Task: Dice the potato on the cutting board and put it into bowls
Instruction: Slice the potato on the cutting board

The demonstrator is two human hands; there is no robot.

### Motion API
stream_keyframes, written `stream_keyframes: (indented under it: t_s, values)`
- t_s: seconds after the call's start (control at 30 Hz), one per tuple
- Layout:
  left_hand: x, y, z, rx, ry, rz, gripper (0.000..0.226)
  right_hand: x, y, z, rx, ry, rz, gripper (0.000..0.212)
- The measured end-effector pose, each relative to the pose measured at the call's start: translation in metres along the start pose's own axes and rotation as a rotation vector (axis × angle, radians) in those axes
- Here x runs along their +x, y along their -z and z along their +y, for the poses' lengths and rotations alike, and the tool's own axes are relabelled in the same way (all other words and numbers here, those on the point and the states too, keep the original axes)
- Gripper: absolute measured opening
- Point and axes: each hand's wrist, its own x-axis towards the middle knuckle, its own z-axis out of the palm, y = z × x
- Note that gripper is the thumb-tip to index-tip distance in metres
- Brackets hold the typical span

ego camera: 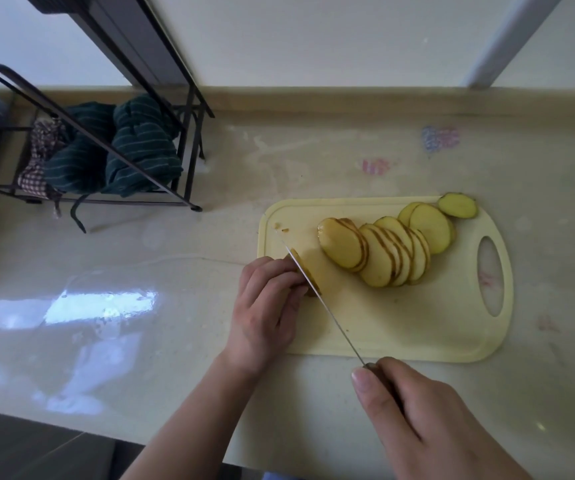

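Observation:
A pale yellow cutting board (400, 327) lies on the counter. Several potato slices (383, 252) lean on each other in a row across its far half, and an end piece (457, 205) rests on the far right rim. My left hand (265, 313) grips the remaining potato end (308, 271) at the board's left edge, fingers curled over it. My right hand (428, 420) holds the knife handle near the bottom. The knife blade (317, 294) runs diagonally up-left and sits in the potato end, right beside my left fingertips. No bowl is in view.
A black wire rack (106, 147) holding dark green striped cloths (140, 150) and a checked cloth stands on the counter at the far left. A wall runs along the back. The glossy counter (106, 306) shows window glare at the left.

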Motion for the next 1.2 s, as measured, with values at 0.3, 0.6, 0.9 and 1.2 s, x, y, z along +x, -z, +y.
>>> stream_keyframes:
  t_s: [0.3,0.6,0.9,1.2]
  values:
    - [-0.006,-0.004,-0.008,-0.063,0.083,0.092,0.028,0.005,0.001,-0.007,0.003,-0.024,-0.073,0.063]
    - [-0.005,-0.004,-0.01,-0.096,0.073,0.115,0.029,0.015,-0.006,-0.012,0.003,-0.02,-0.074,0.06]
    - [-0.01,-0.007,-0.014,-0.126,0.075,0.121,0.016,0.005,-0.018,-0.005,0.055,-0.042,-0.013,0.074]
    - [-0.011,-0.007,-0.018,-0.148,0.057,0.113,0.014,0.015,-0.024,0.002,0.093,-0.045,0.02,0.061]
